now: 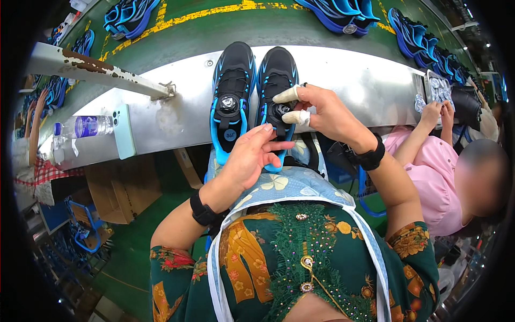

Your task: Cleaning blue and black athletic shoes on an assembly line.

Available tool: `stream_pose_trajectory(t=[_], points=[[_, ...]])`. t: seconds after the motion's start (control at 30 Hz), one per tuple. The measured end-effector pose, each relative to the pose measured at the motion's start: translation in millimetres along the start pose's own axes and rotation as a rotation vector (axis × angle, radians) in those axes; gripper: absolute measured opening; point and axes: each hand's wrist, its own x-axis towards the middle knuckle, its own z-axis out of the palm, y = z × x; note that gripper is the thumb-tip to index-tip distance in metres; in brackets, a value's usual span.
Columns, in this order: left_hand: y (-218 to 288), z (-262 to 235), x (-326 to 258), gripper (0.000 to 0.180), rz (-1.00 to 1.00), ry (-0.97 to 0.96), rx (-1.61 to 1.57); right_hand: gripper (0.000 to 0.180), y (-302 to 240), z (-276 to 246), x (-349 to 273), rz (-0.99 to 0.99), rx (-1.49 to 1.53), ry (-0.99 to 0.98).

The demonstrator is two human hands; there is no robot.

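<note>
1. two black-and-blue sneakers sit side by side at the near edge of the metal counter (343,80), toes pointing away from you, heels overhanging toward your lap.
2. your right hand (327,112) is on the right shoe (274,75): taped thumb and forefinger pinch the round dial on its tongue, other fingers curled.
3. your left hand (251,158) hovers at the near edge, between the two heels; fingers loosely spread, index tip just beside the right shoe's heel. can't tell if it touches.
4. left shoe (232,86) is untouched, its dial showing.
5. toward the counter's left end: a water bottle (83,127) lying on its side, with a pale green phone (123,131) just beside it.
6. past the far edge, more blue shoes (343,13) on the green belt.
7. beyond the right end, another person in pink (437,177), hands up at the counter.
</note>
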Motion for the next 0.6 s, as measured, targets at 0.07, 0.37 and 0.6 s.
stream_pose_trajectory(t=[0.07, 0.37, 0.6], points=[[-3.6, -0.2, 0.4, 0.026, 0.012, -0.013, 0.020, 0.038, -1.4, 5.0, -0.5, -0.041, -0.157, 0.052], [33.9, -1.8, -49.8, 0.039, 0.024, -0.101, 0.280, 0.027, -13.1, -12.8, 5.8, 0.022, -0.183, 0.004], [58.6, -49.6, -44.4, 0.034, 0.148, 0.153, 0.185, 0.040, -41.8, 9.5, 51.9, -0.165, -0.193, -0.121]])
